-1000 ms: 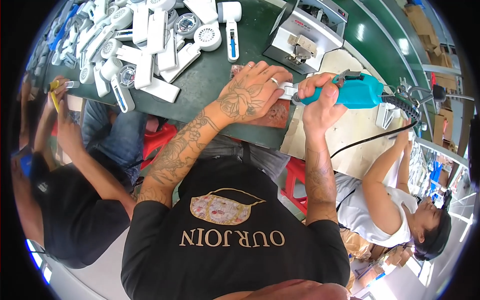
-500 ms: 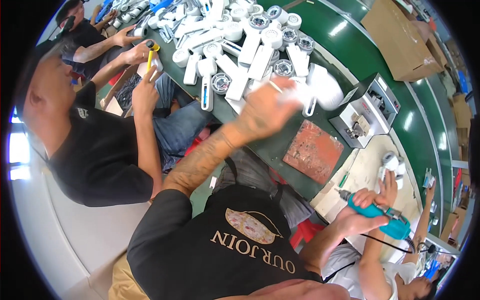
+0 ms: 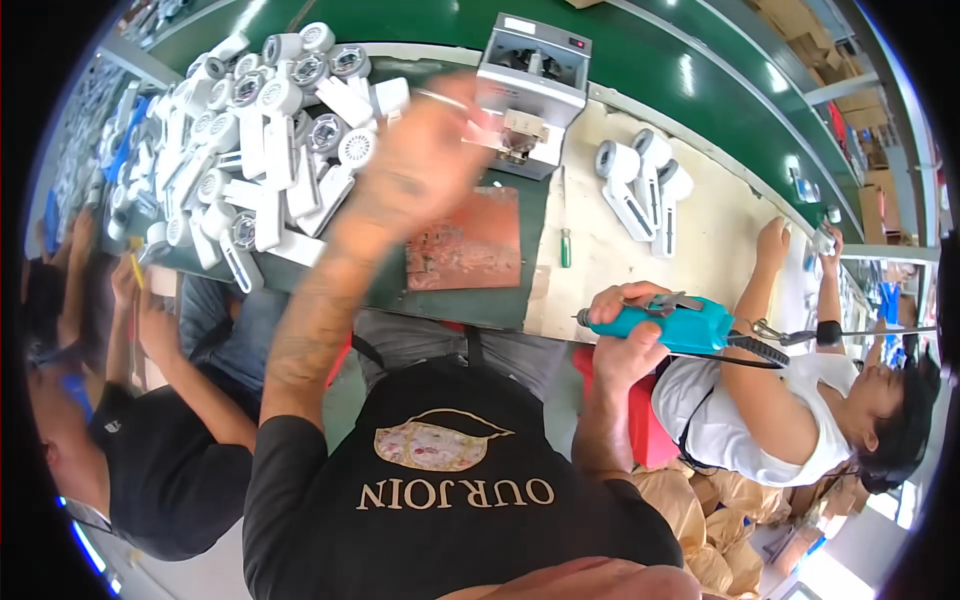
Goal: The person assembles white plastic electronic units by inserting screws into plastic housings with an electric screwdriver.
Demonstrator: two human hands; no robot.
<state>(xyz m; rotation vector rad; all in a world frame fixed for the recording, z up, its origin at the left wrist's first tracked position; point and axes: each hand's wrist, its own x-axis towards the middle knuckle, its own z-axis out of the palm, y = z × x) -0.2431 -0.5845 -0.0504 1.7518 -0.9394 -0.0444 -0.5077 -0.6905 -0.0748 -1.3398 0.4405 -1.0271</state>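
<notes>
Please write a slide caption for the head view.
Right hand grips a teal power screwdriver; blurred left hand reaches over piled white parts.

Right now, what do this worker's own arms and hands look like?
Both forearms are bare below short black sleeves. The left forearm carries dense dark tattoos running up to the blurred left hand. The right hand wears no glove; tattoos there cannot be made out.

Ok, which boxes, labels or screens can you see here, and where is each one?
Brown cardboard boxes: top right, beyond the green belt, rectangular.
Small pale display panel: on top of the grey metal machine at the bench's far edge, rectangular, with a red dot beside it.
Crumpled tan paper bags: lower right, on the floor.
</notes>
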